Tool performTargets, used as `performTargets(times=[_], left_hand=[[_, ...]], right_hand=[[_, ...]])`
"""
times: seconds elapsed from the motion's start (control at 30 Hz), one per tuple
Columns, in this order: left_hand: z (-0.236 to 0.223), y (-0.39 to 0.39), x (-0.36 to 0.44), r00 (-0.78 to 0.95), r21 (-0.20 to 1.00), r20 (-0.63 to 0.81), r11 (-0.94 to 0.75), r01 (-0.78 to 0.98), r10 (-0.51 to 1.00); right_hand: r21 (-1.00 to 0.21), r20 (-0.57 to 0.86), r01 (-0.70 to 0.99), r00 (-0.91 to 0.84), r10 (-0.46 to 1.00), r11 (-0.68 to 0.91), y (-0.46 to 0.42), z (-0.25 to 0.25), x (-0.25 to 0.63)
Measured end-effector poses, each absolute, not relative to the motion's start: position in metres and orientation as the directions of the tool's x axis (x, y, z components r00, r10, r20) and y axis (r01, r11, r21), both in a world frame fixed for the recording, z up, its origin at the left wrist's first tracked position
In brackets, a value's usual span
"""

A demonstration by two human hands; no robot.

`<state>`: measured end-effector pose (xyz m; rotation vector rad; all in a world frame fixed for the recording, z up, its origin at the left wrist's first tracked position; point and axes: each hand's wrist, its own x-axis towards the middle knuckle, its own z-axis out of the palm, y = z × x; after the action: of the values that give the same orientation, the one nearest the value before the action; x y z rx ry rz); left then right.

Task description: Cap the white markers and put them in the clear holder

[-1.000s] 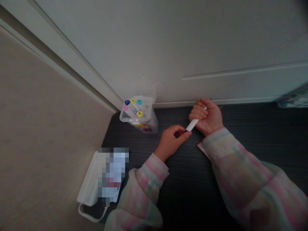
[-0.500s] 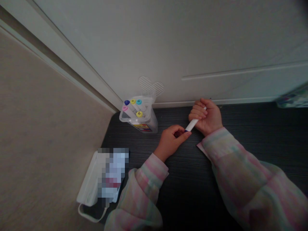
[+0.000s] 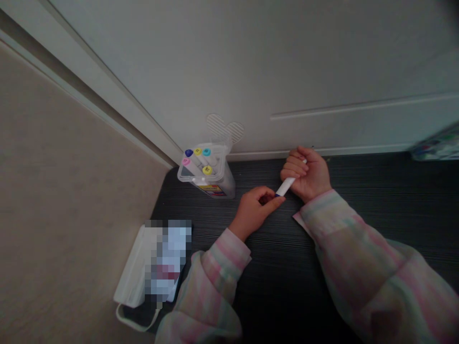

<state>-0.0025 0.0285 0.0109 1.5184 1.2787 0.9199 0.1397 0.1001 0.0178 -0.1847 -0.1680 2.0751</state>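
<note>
A white marker [image 3: 286, 186] slants between my two hands above the dark table. My left hand [image 3: 256, 208] pinches its lower end, where a bit of dark blue shows by the fingertips. Curled around the upper part, my right hand [image 3: 306, 174] is closed with the palm side turned up, and a small piece of the marker's end shows near the thumb. To the left of my hands stands a clear plastic box [image 3: 227, 179] with several markers inside, upright or leaning. Their cap tops are pink, dark blue, yellow and light blue.
The dark, grained table [image 3: 272, 277] meets a pale panel [image 3: 287, 62] at the back. A white lid with a handle [image 3: 131, 272] lies at the left edge beside a blurred-out flat item [image 3: 174, 260]. A shiny packet [image 3: 439, 143] sits far right.
</note>
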Motion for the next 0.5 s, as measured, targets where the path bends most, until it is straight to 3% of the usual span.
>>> performTargets(times=[0.5], left_hand=[[0.0085,0.0293,-0.0037,0.197,0.95,-0.02,-0.043,0.31,0.98]], right_hand=[[-0.224,-0.067,-0.822,-0.522,0.85,-0.523,0.0989,0.0205,0.1403]])
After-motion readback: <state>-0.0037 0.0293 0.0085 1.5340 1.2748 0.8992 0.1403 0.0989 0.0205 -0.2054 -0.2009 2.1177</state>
